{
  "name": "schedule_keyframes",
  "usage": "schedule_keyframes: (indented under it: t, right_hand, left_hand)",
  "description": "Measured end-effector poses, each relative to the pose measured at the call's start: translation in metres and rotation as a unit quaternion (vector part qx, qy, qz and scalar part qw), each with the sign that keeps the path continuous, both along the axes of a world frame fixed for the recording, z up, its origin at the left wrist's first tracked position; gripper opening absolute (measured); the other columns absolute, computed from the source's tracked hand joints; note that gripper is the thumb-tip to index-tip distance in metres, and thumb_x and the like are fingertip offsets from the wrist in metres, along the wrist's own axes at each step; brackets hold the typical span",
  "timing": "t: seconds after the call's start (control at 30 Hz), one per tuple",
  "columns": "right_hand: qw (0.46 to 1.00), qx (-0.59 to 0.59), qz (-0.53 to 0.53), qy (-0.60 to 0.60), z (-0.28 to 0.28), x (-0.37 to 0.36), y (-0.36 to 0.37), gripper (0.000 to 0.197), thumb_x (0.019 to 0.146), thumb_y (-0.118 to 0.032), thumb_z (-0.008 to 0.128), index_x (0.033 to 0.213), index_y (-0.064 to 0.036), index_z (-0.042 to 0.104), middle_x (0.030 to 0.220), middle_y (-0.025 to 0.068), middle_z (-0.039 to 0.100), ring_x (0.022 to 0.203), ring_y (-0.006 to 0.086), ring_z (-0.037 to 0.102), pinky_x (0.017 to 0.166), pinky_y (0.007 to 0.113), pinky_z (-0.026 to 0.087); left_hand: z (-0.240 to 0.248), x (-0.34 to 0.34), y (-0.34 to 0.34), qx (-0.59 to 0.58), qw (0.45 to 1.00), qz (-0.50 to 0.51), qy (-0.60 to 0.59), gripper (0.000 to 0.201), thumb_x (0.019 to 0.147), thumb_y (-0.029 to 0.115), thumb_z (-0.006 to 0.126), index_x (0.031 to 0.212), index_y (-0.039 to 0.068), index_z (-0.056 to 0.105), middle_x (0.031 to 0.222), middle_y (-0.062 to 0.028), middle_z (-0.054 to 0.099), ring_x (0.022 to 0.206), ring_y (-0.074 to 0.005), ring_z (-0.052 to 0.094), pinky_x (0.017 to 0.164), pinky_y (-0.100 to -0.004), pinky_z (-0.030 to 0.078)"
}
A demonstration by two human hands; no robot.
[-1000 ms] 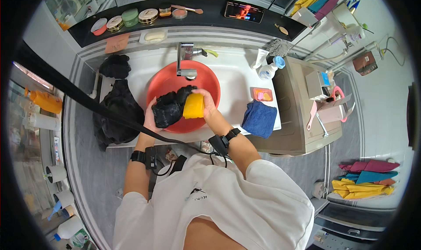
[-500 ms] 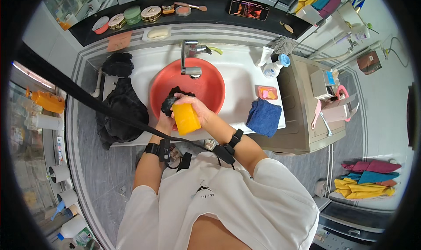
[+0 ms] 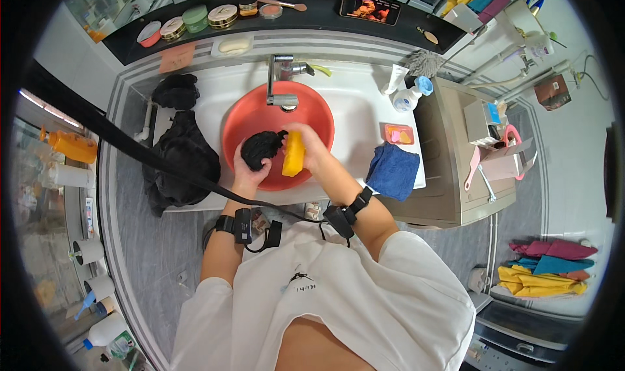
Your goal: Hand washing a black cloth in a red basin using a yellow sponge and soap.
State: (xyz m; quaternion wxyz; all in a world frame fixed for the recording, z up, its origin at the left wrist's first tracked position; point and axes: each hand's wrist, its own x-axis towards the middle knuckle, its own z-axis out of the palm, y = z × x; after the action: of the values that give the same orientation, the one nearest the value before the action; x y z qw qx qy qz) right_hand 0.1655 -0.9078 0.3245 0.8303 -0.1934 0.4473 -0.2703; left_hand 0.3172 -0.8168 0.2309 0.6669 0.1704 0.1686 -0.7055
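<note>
Left hand [image 3: 249, 173]: gripping bunched black cloth [image 3: 260, 150], seemingly unfinished
Right hand [image 3: 312, 146]: gripping yellow oblong block [image 3: 294, 155]
Red basin [image 3: 241, 117], nine o'clock: black fabric [image 3: 185, 151], unheld

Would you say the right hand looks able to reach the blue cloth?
Probably yes: the right hand, holding the yellow block, seems to have only the rim of the red basin in its way to the blue cloth.

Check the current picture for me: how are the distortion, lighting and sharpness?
Head view: fisheye distortion bows the black shelf, and corners are black; head view: fairly even light, with reflections on the chrome faucet; head view: the yellow block has a readable outline, while the black cloth shows little fold detail.
</note>
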Motion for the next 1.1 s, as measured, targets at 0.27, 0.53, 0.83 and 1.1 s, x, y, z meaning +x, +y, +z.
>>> schedule_keyframes:
  t: [0.27,0.53,0.83,1.1]
  right_hand:
    - [0.47,-0.778,0.058,0.412,-0.017,0.037,0.038,0.049,0.07,-0.02,0.069,0.109,-0.0033,0.046,0.097,0.0174,0.05,0.087,0.0348,0.053,0.076,0.044,0.043]
    - [0.569,-0.652,0.116,0.487,-0.012,0.034,0.051,0.049,0.071,-0.04,0.071,0.1,-0.0044,0.052,0.1,0.0177,0.052,0.088,0.035,0.053,0.073,0.046,0.042]
    - [0.608,-0.598,0.17,0.493,-0.024,0.05,0.018,0.049,0.072,-0.043,0.068,0.102,-0.0068,0.055,0.098,0.0146,0.054,0.09,0.0359,0.052,0.08,0.048,0.041]
    - [0.409,-0.796,0.2,0.398,-0.014,0.059,0.072,0.044,0.075,-0.045,0.064,0.097,-0.0072,0.054,0.1,0.014,0.053,0.091,0.0342,0.054,0.073,0.048,0.043]
  left_hand:
    - [0.068,-0.053,-0.012,0.057,0.988,-0.036,-0.136,0.036,0.09,0.044,0.044,0.101,0.014,0.059,0.089,-0.0045,0.063,0.088,-0.0186,0.061,0.081,-0.0379,0.048]
    - [-0.003,-0.057,-0.017,-0.185,0.961,0.014,-0.204,0.044,0.091,0.054,0.037,0.111,0.018,0.052,0.104,-0.0019,0.058,0.098,-0.019,0.056,0.09,-0.0384,0.045]
    - [-0.035,-0.006,-0.019,-0.291,0.931,-0.215,0.056,0.044,0.087,0.059,0.04,0.101,0.022,0.058,0.09,0.0037,0.064,0.084,-0.0135,0.063,0.064,-0.0308,0.054]
    - [0.024,-0.033,-0.001,0.089,0.988,0.008,-0.124,0.039,0.085,0.058,0.046,0.094,0.021,0.057,0.074,0.0052,0.063,0.052,-0.0103,0.059,0.033,-0.0218,0.041]
